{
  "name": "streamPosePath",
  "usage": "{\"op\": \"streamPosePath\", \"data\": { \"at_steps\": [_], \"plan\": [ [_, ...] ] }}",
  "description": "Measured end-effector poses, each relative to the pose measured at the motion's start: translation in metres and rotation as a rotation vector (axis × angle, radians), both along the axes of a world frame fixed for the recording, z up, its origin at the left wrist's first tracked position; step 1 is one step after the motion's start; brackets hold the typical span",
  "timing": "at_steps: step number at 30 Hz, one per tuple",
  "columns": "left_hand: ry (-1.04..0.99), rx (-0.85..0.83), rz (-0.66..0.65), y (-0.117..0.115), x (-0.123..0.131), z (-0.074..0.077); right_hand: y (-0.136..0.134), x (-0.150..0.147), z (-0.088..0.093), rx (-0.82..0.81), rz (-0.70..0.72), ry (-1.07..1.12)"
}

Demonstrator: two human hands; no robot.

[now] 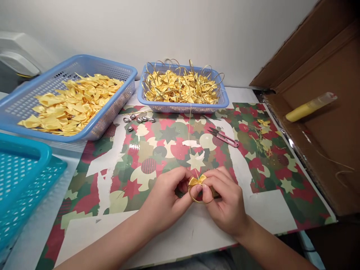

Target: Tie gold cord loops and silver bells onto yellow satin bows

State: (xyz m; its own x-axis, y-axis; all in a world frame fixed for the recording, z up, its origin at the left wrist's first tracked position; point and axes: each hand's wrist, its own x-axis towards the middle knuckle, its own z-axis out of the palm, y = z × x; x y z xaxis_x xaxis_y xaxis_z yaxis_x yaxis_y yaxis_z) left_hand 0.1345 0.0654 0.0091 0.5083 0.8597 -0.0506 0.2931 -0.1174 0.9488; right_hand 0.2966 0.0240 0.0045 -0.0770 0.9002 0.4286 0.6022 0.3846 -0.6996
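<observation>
Between both hands is a yellow satin ribbon bow [198, 180] set against a gold ring [197, 201] of cord or wire. My left hand [171, 195] pinches the bow and ring from the left, its thumb at the bow's lower middle. My right hand [225, 197] pinches them from the right, thumb and forefinger touching near the left thumb. A thin yellow thread [189, 138] runs from the bow up toward the basket behind. The fingers hide part of the ring and the knot of the bow.
A blue basket [184, 108] of bows with gold rings stands behind, a larger blue basket [92, 129] of bows at left, a teal basket [28, 180] nearer. Silver bells [140, 120], pink thread snips [225, 138] and thread scraps [267, 148] lie on the patterned mat. Cardboard [315, 150] walls the right.
</observation>
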Motion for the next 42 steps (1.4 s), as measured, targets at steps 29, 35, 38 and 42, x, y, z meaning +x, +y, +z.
{"op": "streamPosePath", "data": {
  "at_steps": [29, 35, 38, 42],
  "plan": [
    [0.117, 0.193, 0.019, -0.006, 0.004, -0.003, 0.004, -0.005, 0.005, -0.313, -0.179, -0.153],
    [0.022, -0.012, 0.049, 0.0, 0.0, 0.005, 0.004, -0.004, 0.012, -0.507, -0.03, 0.46],
    [-0.027, -0.098, 0.06, 0.004, -0.003, 0.008, 0.002, 0.001, 0.017, -0.561, 0.143, 0.647],
    [-0.004, -0.057, 0.088, 0.008, -0.006, 0.007, 0.003, 0.017, 0.035, -0.418, 0.256, 0.786]
  ]
}}
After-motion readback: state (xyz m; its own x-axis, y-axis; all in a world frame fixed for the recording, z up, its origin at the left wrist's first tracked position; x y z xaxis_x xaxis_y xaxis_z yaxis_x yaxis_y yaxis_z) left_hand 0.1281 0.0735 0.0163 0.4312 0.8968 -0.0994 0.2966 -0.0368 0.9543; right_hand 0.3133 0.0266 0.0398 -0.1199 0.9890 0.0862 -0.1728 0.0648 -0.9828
